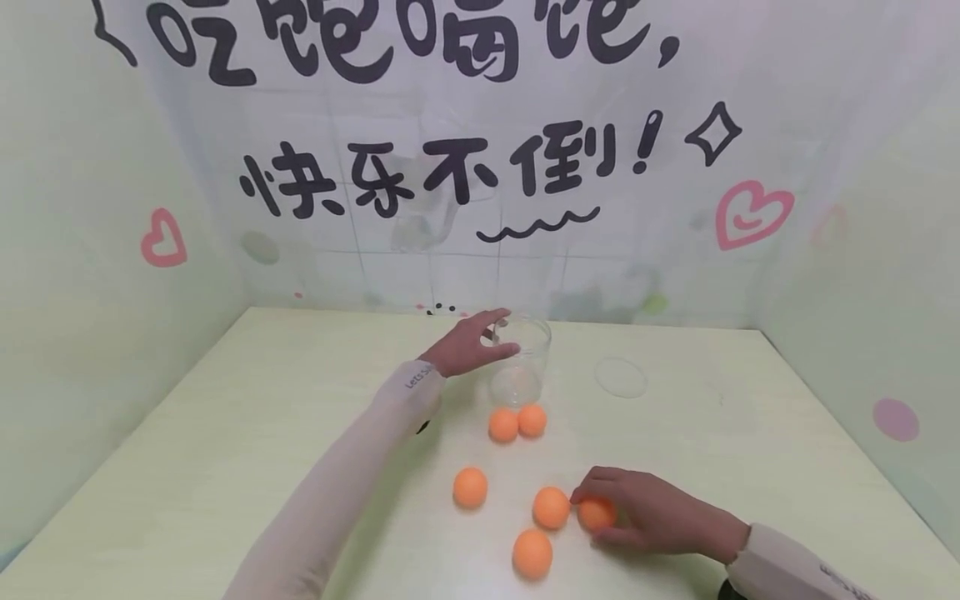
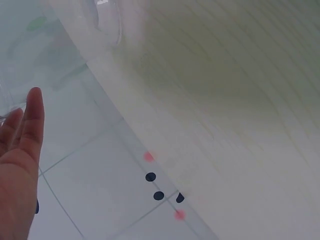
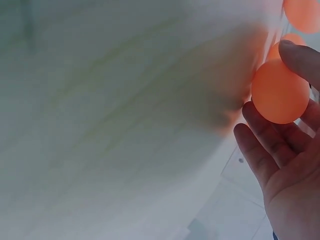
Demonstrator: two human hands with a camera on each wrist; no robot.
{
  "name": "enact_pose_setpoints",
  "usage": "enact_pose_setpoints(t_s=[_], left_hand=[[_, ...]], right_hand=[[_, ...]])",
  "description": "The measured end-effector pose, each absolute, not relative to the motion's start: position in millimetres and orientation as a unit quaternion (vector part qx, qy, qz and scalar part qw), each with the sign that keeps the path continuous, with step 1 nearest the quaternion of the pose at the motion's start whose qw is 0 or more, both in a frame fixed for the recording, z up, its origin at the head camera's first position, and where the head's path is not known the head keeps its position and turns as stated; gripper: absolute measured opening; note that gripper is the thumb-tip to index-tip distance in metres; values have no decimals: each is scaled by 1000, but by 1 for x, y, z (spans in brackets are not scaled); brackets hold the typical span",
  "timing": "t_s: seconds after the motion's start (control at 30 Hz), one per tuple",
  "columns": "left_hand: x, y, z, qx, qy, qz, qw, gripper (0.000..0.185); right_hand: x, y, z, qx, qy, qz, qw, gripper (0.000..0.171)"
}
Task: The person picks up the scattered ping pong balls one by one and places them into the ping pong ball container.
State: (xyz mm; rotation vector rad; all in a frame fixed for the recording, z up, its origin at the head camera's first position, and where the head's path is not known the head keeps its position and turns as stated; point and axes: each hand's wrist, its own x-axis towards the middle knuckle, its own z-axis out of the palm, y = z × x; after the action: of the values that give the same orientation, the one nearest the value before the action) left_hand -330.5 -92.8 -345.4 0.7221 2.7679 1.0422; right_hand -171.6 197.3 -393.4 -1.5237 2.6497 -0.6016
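Balls, six in all and orange, lie on the pale table (image 1: 225, 450). At left, the left hand (image 1: 468, 343) reaches to the clear jar (image 1: 522, 358) with fingers straight and relaxed; its fingertips (image 2: 34, 107) sit at the jar's rim, holding nothing. The jar stands upright toward the back of the table. Two balls (image 1: 517, 422) lie touching each other just in front of the jar. Nearer the person, one ball (image 1: 470, 487) lies alone, another (image 1: 551, 507) to its right, and a third (image 1: 532, 554) nearest the table's front edge. A clear lid (image 1: 621, 377) lies flat to the right of the jar. At right, the right hand (image 1: 647, 515) pinches the sixth ball (image 3: 280, 92) between thumb and curled fingers, low at the table surface.
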Motion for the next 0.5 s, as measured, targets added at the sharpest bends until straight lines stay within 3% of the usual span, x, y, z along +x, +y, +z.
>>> enact_pose_setpoints(t_s=[0.5], left_hand=[[-330,-93,-346,239,908,342,47,74]], right_hand=[[-187,203,-373,-490,858,-147,42,27]])
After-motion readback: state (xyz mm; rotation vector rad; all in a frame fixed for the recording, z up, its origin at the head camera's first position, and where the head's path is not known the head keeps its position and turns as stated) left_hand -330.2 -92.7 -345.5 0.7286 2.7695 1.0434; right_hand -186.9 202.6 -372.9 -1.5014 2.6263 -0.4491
